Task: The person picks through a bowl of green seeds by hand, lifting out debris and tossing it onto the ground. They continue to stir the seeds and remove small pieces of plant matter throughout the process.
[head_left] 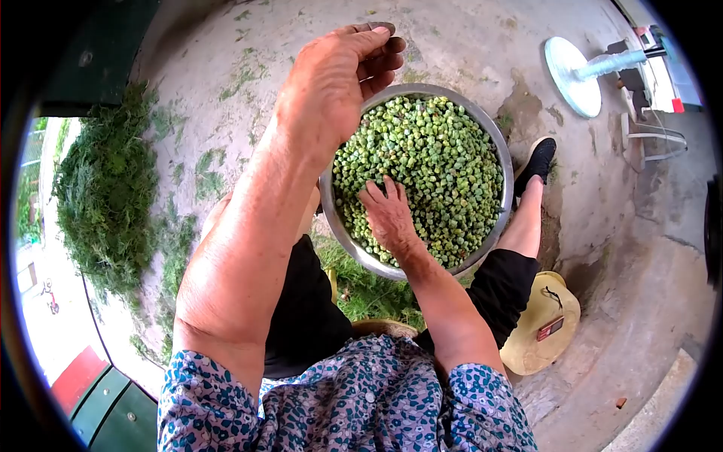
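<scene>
Over a metal bowl (507, 197) of green pods (433, 158), left hand (373, 54) raised, right hand (389, 216) touching pods.

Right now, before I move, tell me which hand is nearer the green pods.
Right. The right hand is down on the green pods, fingers spread; the left hand is raised off them, near the basin's far-left rim.

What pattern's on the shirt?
The shirt has blue and teal flowers on pale cloth, seen in the head view.

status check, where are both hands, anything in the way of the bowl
Left hand raised; right hand on green pieces in metal bowl; no obstruction seen
</scene>
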The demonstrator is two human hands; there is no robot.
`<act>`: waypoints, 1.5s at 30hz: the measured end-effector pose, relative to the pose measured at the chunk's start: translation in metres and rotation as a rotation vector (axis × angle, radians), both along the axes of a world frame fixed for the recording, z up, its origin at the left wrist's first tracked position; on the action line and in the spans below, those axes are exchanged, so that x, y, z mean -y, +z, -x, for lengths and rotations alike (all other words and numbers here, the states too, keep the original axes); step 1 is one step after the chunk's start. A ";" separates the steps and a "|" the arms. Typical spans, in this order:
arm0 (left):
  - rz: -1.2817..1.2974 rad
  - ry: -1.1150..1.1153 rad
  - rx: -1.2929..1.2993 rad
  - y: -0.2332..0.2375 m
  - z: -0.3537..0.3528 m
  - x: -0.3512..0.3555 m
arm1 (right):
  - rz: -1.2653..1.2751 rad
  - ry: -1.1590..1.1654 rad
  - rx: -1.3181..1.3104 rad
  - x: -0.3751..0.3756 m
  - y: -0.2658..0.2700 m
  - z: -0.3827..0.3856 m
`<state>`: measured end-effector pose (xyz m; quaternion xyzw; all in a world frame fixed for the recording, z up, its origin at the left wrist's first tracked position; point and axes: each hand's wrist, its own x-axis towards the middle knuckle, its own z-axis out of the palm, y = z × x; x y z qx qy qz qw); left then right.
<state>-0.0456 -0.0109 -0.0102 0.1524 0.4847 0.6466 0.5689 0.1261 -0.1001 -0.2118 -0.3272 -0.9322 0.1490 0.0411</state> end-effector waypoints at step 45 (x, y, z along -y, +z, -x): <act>-0.001 0.008 0.005 0.003 -0.006 0.002 | 0.108 -0.733 -0.253 -0.008 -0.014 -0.116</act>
